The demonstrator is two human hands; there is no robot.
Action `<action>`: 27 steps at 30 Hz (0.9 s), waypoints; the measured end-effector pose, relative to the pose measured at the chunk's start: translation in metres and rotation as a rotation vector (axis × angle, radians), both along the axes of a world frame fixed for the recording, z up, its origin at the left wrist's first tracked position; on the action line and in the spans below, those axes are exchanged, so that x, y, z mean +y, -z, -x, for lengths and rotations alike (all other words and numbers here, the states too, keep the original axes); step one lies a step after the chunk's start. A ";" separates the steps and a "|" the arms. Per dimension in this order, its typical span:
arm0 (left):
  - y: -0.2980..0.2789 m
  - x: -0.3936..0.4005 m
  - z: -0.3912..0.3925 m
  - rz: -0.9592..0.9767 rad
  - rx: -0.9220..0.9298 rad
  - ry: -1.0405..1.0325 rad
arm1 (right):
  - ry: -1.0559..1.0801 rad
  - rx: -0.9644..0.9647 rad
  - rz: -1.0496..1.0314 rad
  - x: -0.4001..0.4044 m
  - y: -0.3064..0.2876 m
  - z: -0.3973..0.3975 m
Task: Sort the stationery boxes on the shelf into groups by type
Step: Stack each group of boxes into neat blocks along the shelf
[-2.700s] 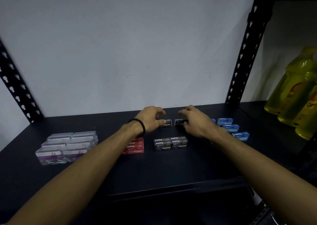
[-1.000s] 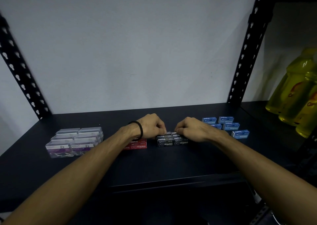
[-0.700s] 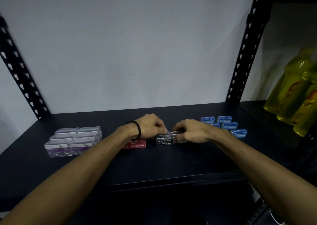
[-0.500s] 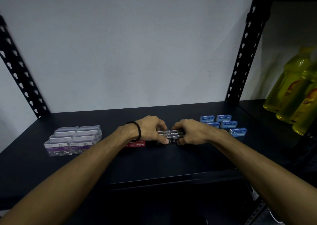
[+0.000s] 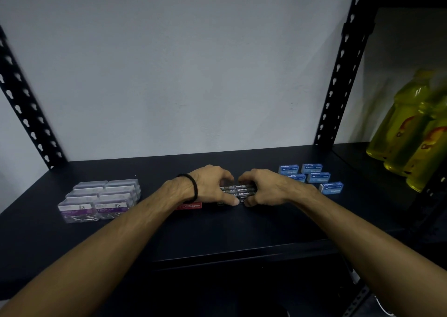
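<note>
You face a black shelf (image 5: 217,229) against a pale grey wall (image 5: 181,62), with perforated black uprights (image 5: 338,79) at either side. Yellow bottles (image 5: 411,132) stand on the next shelf to your right.

Clear paper-clip boxes (image 5: 99,198) with purple labels sit in a tight block at the left. Blue staple boxes (image 5: 312,176) lie loosely grouped at the right, slightly apart from one another. A red staple box (image 5: 191,206) shows just under your left wrist, which wears a black band (image 5: 192,187).

The black staple boxes (image 5: 242,191) lie mid-shelf, between the red and blue groups. They are packed in rows, long axes running left to right, parallel to the shelf's front edge, some labels reading upside down to you.

Your left hand (image 5: 210,186) curls over the left end of that black cluster, thumb at its front edge, gripping it. Your right hand (image 5: 268,187) curls over the right end the same way. The fingertips of both nearly meet above the boxes.
</note>
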State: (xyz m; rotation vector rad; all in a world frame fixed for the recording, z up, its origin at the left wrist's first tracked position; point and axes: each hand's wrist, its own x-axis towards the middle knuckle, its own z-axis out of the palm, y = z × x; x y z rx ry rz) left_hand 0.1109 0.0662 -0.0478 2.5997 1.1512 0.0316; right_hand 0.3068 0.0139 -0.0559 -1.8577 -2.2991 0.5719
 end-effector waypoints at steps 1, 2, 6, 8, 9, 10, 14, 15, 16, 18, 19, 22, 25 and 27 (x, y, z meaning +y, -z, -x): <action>-0.002 0.000 -0.002 -0.037 0.002 -0.001 | 0.011 0.007 -0.012 0.000 -0.001 -0.001; -0.005 0.000 -0.004 -0.076 0.000 0.004 | 0.023 0.015 -0.028 -0.001 -0.003 -0.004; -0.021 -0.001 -0.011 -0.072 -0.151 -0.002 | 0.059 0.047 -0.104 -0.009 -0.013 -0.018; -0.028 0.001 -0.011 -0.062 -0.243 -0.023 | 0.070 0.068 -0.139 -0.015 -0.016 -0.025; -0.032 0.002 -0.010 -0.064 -0.274 -0.029 | 0.076 0.080 -0.152 -0.017 -0.016 -0.028; -0.035 0.003 -0.009 -0.054 -0.307 -0.034 | 0.082 0.091 -0.162 -0.019 -0.016 -0.031; -0.042 0.005 -0.003 0.000 -0.421 -0.047 | 0.088 0.098 -0.195 -0.023 -0.014 -0.036; -0.043 0.005 -0.003 -0.002 -0.435 -0.052 | 0.088 0.100 -0.206 -0.023 -0.013 -0.037; -0.042 0.005 -0.004 0.000 -0.446 -0.057 | 0.092 0.107 -0.218 -0.023 -0.013 -0.039; -0.040 0.005 -0.009 0.002 -0.450 -0.064 | 0.111 0.119 -0.240 -0.024 -0.015 -0.042; -0.039 0.004 -0.013 -0.003 -0.447 -0.063 | 0.123 0.119 -0.245 -0.025 -0.016 -0.045; -0.035 0.005 -0.022 -0.019 -0.409 -0.064 | 0.148 0.121 -0.240 -0.029 -0.019 -0.056; -0.030 0.009 -0.016 -0.023 -0.312 -0.098 | 0.157 0.124 -0.245 -0.034 -0.017 -0.065; -0.024 0.011 -0.004 -0.019 -0.276 -0.130 | 0.153 0.121 -0.255 -0.036 -0.015 -0.063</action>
